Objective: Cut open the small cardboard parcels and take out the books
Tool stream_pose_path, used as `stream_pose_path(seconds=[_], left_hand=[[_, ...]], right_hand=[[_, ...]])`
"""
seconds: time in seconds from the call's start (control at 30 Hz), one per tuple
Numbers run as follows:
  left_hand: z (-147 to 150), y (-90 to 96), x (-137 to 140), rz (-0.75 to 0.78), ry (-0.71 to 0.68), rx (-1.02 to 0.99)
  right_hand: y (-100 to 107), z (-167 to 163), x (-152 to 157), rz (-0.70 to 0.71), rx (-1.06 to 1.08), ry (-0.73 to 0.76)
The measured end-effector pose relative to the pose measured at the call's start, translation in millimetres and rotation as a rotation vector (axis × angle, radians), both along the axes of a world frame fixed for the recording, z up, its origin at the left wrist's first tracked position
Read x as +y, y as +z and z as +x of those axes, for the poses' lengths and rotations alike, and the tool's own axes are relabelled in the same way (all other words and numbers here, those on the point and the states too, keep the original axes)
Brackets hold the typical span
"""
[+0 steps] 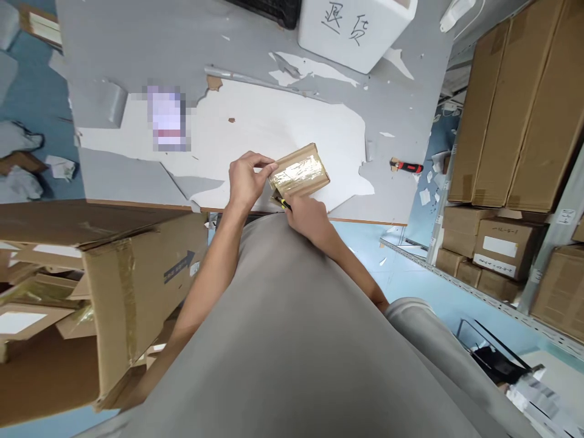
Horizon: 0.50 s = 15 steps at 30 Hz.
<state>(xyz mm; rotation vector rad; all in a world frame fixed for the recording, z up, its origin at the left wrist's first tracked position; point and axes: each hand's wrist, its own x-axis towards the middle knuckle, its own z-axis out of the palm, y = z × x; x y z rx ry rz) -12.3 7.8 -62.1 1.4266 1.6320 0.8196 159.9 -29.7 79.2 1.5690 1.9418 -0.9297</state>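
Note:
A small flat cardboard box (298, 172) covered with shiny clear tape lies tilted over the near part of the white sheet. My left hand (249, 179) pinches its left corner between thumb and fingers. In my right hand (308, 216) is a black and yellow utility knife (283, 201), gripped close below the box. The knife's front end is at the box's near left edge; whether the blade is in the cardboard I cannot tell. The right fingers also lie against the near edge of the box.
A white bin (356, 30) stands at the back of the grey table (182, 36). A red and black cutter (407, 166) lies at the right. Torn white paper (314, 115) covers the middle. A large open carton (146, 292) holds boxes at left; shelved cartons (515, 109) stand right.

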Motion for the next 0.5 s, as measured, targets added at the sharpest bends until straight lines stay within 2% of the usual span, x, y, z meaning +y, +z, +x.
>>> stream_pose_path(seconds=[0.17,0.27,0.4,0.5], left_hand=[[-2.6,4.5,1.8,-0.001,-0.049,0.006],[-2.4,7.6,1.5,-0.003,-0.029,0.009],[-2.9,9.5,4.7,0.011,-0.031,0.014],[-5.0,10.5,11.5,0.045,-0.063,0.05]], right_hand=[[2.3,17.6,-24.4,0.014,-0.011,-0.078],[-1.7,42.6,-25.0,0.145,0.05,-0.25],[-28.4,79.2,-14.5,0.383,0.101,-0.621],[-52.6,92.5,-9.3,0.363,0.255,-0.757]])
